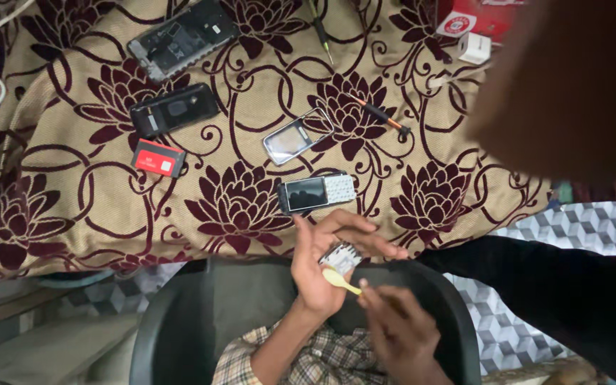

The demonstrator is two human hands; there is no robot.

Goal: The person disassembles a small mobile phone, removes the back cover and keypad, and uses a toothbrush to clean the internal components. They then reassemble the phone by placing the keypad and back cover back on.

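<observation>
Two hands work just off the near edge of the flowered cloth [73,207]. The left hand [319,274] cups a small silvery keypad board [341,258], pale grid showing. The right hand [397,328] pinches a yellow pry tool [339,279], its tip touching the board.
</observation>
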